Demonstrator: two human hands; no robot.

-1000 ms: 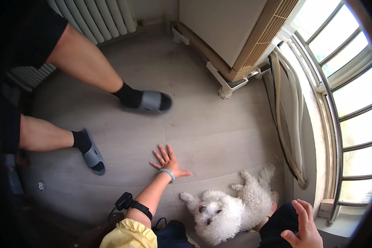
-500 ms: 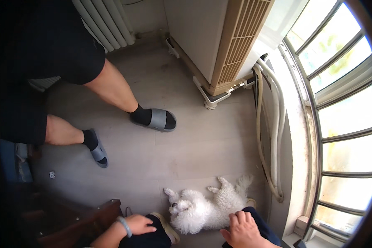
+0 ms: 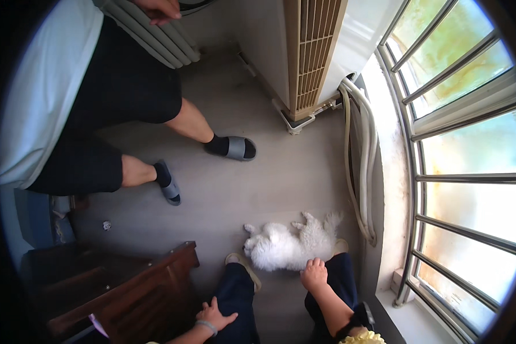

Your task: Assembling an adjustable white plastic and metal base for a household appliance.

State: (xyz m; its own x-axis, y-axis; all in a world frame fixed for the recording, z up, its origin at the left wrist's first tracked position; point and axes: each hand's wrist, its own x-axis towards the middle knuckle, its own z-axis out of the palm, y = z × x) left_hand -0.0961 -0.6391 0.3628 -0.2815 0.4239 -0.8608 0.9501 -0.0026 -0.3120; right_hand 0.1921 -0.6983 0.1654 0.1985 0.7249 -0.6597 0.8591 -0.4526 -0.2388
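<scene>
A fluffy white dog lies on its side on the floor by my feet, head to the left and tail to the right. My left hand rests on my left leg with its fingers spread and nothing in them. Beside the dog's back, my right hand is over the inner side of my right knee. Its fingers are curled together, their tips out of sight, and no object shows in them. Whether this hand touches the fur I cannot tell. A band circles my left wrist; a dark one is on my right.
A person in black shorts and grey slides stands at the upper left. A dark wooden chair is near my left leg. Beyond the dog stand a white-and-beige floor appliance and pale hoses. Window bars line the right side.
The view has shifted, showing more of the other person and the chair. My left hand's fingers have spread on my leg. My right hand's fingers have curled in. The dog's head has turned.
</scene>
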